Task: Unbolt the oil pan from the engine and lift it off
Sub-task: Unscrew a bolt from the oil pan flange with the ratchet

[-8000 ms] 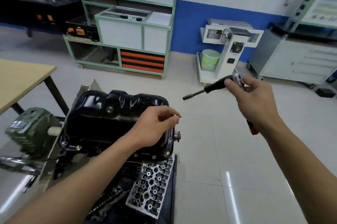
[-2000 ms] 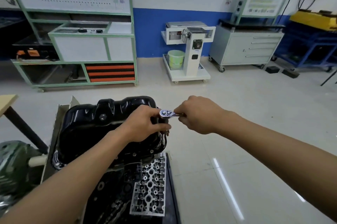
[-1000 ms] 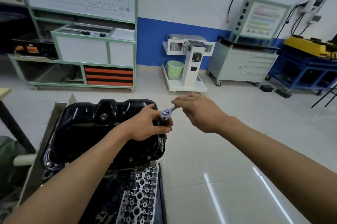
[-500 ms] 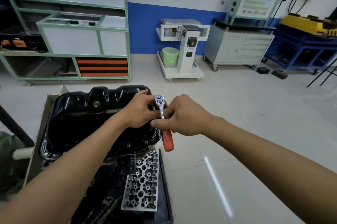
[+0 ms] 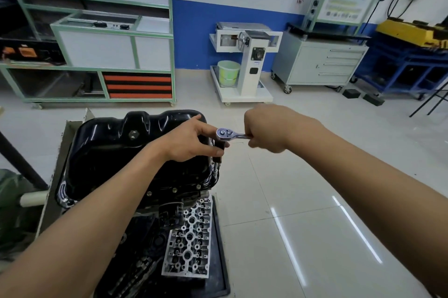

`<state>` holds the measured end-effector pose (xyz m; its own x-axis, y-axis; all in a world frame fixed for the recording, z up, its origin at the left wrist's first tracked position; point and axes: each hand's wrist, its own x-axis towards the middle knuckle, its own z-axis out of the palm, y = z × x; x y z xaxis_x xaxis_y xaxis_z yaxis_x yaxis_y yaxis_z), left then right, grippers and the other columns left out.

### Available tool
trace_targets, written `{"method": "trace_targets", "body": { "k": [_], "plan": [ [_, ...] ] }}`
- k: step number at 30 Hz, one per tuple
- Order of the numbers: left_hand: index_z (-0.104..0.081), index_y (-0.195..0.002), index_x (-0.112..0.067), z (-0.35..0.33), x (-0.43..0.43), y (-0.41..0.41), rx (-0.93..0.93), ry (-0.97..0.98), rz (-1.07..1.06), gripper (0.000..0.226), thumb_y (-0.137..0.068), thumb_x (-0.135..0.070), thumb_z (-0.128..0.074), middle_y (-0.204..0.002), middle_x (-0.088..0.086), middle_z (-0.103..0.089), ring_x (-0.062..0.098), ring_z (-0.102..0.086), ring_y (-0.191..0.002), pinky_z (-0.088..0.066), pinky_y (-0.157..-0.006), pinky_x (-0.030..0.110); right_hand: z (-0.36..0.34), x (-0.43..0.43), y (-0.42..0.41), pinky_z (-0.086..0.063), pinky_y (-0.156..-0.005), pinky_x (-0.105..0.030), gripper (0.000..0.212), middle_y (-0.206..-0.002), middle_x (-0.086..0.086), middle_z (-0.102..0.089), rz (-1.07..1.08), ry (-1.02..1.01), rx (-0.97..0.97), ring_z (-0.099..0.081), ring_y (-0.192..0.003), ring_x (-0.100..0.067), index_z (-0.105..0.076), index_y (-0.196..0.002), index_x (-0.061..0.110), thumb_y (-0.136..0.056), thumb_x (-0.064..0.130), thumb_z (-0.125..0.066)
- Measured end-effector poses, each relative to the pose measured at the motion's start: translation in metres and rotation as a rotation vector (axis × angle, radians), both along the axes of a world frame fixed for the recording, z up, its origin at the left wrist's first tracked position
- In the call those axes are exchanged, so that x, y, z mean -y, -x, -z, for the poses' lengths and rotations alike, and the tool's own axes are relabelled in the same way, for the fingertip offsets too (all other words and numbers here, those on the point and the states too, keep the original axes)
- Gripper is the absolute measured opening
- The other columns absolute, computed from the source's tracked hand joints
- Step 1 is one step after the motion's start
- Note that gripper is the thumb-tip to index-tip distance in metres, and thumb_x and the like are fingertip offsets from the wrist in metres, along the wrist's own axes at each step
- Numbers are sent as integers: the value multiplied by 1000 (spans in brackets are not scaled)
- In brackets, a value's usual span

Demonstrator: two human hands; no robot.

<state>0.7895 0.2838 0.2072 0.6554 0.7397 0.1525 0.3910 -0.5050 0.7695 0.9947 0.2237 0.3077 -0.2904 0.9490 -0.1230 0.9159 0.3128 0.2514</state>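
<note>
Plainly mid-unbolting: the black oil pan point(image 5: 116, 152) sits left of centre on the engine point(image 5: 167, 204), with its near-edge flange bolts point(image 5: 174, 190) in place. A near black tray point(image 5: 221, 249) holds a cylinder head point(image 5: 189, 237). The right hand point(image 5: 264, 130) fists the ratchet point(image 5: 224, 133) handle; the left hand point(image 5: 191, 142) pinches its extension point(image 5: 216, 164) at the pan's right edge. The next move, I judge, is a swing with the socket kept seated.

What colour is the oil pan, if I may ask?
The oil pan is glossy black; head view.
</note>
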Motion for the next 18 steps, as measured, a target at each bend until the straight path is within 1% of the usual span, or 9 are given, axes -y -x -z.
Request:
{"method": "trace_targets", "body": {
  "k": [3, 6, 7, 9, 11, 12, 14, 16, 18],
  "plan": [
    [-77, -109, -34, -2, 1, 0, 3, -12, 22, 25, -86, -26, -81, -110, -30, -72, -6, -54, -123, 3, -120, 26, 6, -14, 1, -34, -57, -31, 11, -83, -5, -47, -67, -173, 34, -48, -71, -29, -64, -88, 19, -93, 11, -59],
    [-73, -107, -43, -3, 1, -1, 13, -21, 13, 28, -86, -27, -81, -107, -36, -70, -16, -53, -116, 2, -119, 22, 17, -27, -1, -47, -69, -38, 23, -102, -2, -63, -178, -199, -73, -56, -92, -32, -69, -106, 21, -98, 12, -50],
    [-73, -104, -45, -3, 1, -1, 11, -24, 7, 27, -85, -28, -82, -105, -36, -70, -16, -53, -116, 2, -120, 23, 20, -28, -1, -49, -75, -41, 23, -109, 1, -65, -232, -197, -112, -57, -100, -30, -69, -109, 19, -100, 14, -48],
    [-73, -100, -44, -1, 2, -1, 26, -31, -16, 23, -84, -30, -83, -102, -34, -71, -11, -55, -115, -2, -124, 27, 25, -28, -1, -47, -82, -43, 25, -118, 3, -63, -306, -198, -171, -54, -106, -27, -66, -115, 16, -104, 15, -45],
    [-74, -99, -41, 1, 2, -2, 40, -43, -50, 21, -84, -31, -83, -102, -30, -72, 4, -56, -119, -7, -127, 36, 28, -25, -4, -45, -79, -39, 23, -123, 2, -62, -288, -214, -171, -54, -106, -27, -63, -116, 15, -105, 18, -44],
    [-74, -100, -41, 2, 3, -3, 37, -47, -66, 21, -83, -34, -83, -103, -30, -72, 13, -54, -124, -9, -127, 40, 29, -23, -6, -42, -72, -37, 19, -118, 0, -62, -253, -227, -134, -56, -103, -28, -62, -109, 14, -104, 19, -45],
    [-74, -99, -43, 3, 4, -4, 27, -56, -86, 24, -77, -47, -81, -103, -31, -72, 23, -51, -129, -14, -126, 43, 26, -15, -8, -34, -58, -33, 14, -96, -6, -60, -152, -225, -8, -56, -84, -31, -54, -89, 16, -100, 21, -49],
    [-74, -95, -45, 5, 4, -5, 38, -64, -85, 29, -70, -59, -76, -101, -32, -71, 25, -51, -128, -20, -123, 43, 17, -4, -7, -26, -49, -30, 24, -75, -3, -44, -68, -176, 44, -48, -68, -27, -49, -78, 18, -98, 30, -55],
    [-74, -94, -48, 7, 2, -6, 62, -71, -78, 30, -68, -63, -73, -101, -30, -72, 23, -53, -126, -22, -121, 38, 11, 6, -3, -25, -47, -29, 40, -68, 1, -39, -28, -74, -34, -45, -59, -21, -43, -66, 19, -93, 42, -60]
  ]
}}
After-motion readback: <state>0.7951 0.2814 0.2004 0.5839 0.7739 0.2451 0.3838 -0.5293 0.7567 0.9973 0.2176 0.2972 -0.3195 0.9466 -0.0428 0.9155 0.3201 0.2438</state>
